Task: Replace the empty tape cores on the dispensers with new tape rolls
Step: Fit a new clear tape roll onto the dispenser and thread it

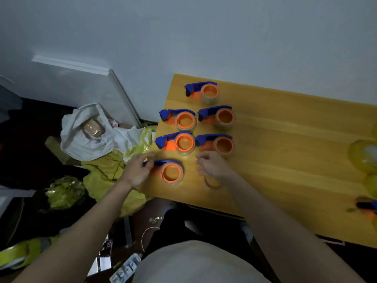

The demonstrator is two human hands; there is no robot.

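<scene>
Closest to the lens the person's pale shirt is filling the bottom of the frame, both forearms reaching out over the tabletop [285,150]. Five loaded dispensers [184,119] are sitting in rows further back, handles pointing left. The sixth dispenser [169,171] is lying nearest the edge, long axis running left to right, roll end pointing at the right hand. The left hand [138,170] is gripping its blue handle, fingers curled round it. The right hand [212,166] is hovering just right of the roll, fingers loosely curled, holding nothing. A thin empty core [213,183] is lying under that wrist, I think.
</scene>
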